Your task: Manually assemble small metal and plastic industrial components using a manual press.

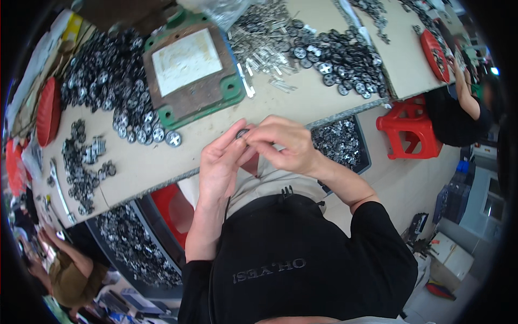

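My left hand (220, 159) pinches a small black toy wheel (242, 133) between thumb and fingers, just off the table's front edge. My right hand (286, 143) meets it there, thumb and forefinger closed at the wheel's side; whatever those fingertips hold is hidden. Beyond my hands sits a green and brown metal block (189, 102) with a white plate (187, 60) on top. To its left is a big heap of black wheels with silvery spokes (108, 75). Thin metal pins (264, 46) lie to its right, beside another wheel pile (350, 62).
Small joined wheel pieces (81, 162) and a wrench (62, 191) lie on the left of the table. Under the edge stand bins of parts, left (135, 245) and right (340, 143). A red stool (410, 129) and a seated person (458, 113) are at right.
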